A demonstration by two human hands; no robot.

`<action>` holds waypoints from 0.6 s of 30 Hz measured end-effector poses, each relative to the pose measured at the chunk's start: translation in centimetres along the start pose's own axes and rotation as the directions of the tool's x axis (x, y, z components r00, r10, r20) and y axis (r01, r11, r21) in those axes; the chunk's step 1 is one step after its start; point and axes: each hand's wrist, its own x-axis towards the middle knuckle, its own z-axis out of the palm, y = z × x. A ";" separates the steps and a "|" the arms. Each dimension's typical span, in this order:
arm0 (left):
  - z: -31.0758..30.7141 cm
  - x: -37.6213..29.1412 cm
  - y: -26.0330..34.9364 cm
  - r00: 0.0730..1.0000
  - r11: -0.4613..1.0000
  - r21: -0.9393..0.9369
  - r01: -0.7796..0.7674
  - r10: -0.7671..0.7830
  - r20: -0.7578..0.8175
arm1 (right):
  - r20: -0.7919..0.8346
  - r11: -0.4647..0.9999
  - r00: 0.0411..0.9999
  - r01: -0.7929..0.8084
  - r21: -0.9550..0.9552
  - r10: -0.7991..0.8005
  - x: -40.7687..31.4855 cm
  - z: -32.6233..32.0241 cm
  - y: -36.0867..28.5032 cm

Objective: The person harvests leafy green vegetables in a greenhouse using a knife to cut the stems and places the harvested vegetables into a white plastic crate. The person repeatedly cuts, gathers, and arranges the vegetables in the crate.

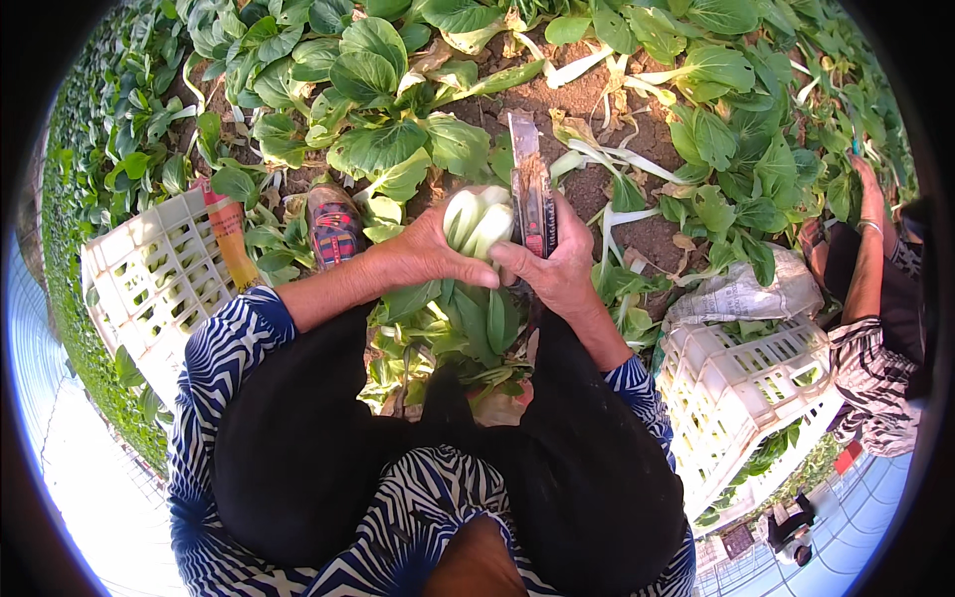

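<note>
My left hand (440,250) is closed around a head of bok choy (480,219). Its pale stalk bases face up and away from me, while the green leaves (481,317) hang down between my knees. In my right hand (556,261) is a utility knife (534,213), its soil-caked blade pointing away from me. The right thumb rests against the stalks, just beside the knife's handle. The right fingers are mostly hidden behind the handle. Loose leaves and trimmings (395,336) lie on the ground below the bok choy.
White plastic crates holding greens stand at left (153,272) and right (735,373). A white woven sack (753,287) lies behind the right crate. Growing bok choy (373,82) and bare soil (589,97) lie ahead. Another person's arm (869,246) reaches into plants at far right.
</note>
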 end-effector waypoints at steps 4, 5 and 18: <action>-0.2 0.2 2.1 0.982 0.750 0.639 -0.172 0.079 0.172 | 0.062 0.974 0.973 -0.219 -0.059 0.223 0.9 -4.2 1.7; -0.3 0.3 3.0 0.945 0.609 0.731 -0.308 0.109 0.308 | 0.058 0.949 0.966 -0.236 -0.209 0.253 1.7 -5.2 2.6; -14.2 1.4 6.3 0.983 -0.120 0.980 0.161 0.109 -0.148 | 0.082 0.801 0.987 -0.063 -0.595 0.138 12.5 -0.2 9.7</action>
